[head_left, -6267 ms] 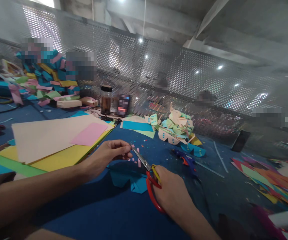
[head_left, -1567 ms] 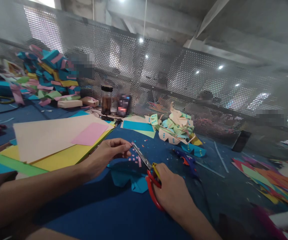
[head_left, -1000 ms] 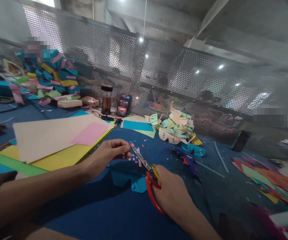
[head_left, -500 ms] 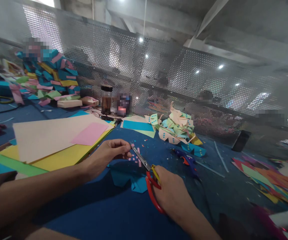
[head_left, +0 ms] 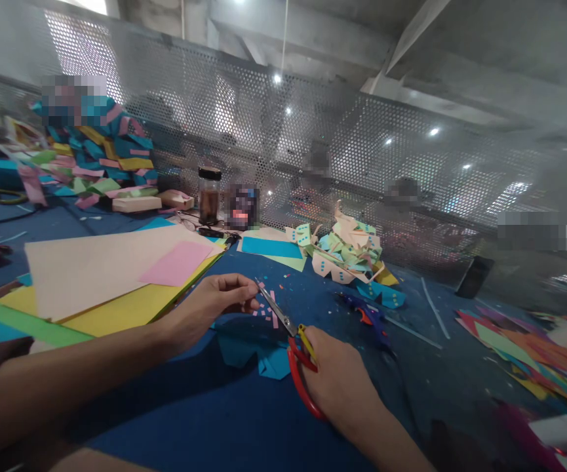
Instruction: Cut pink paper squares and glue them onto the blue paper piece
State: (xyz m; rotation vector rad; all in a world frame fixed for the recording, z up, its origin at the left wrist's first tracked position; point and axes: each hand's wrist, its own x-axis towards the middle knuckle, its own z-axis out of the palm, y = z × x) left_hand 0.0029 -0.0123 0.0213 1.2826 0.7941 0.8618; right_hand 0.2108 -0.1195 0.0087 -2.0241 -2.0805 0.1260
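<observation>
My right hand [head_left: 335,370] grips a pair of scissors [head_left: 287,322] with red and yellow handles; the blades point up and left and look nearly closed. At their tips, my left hand [head_left: 221,301] is closed in a pinch, and what it holds is too small to make out. Small pink paper bits [head_left: 266,311] lie on the blue table under the blades, with one longer pink strip among them. Just below them rests a folded blue paper piece [head_left: 248,351], partly in shadow.
Large paper sheets [head_left: 101,269] are stacked at left. A blue glue gun [head_left: 369,318] lies right of the scissors, before a pile of folded paper pieces [head_left: 349,246]. Farther back stand a lidded jar [head_left: 209,196] and a colourful paper heap [head_left: 111,154]. Coloured sheets [head_left: 533,354] lie far right.
Both hands stay in almost the same place. A pink bit near the blade tips is no longer at the fingertips and shows just right of the blades.
</observation>
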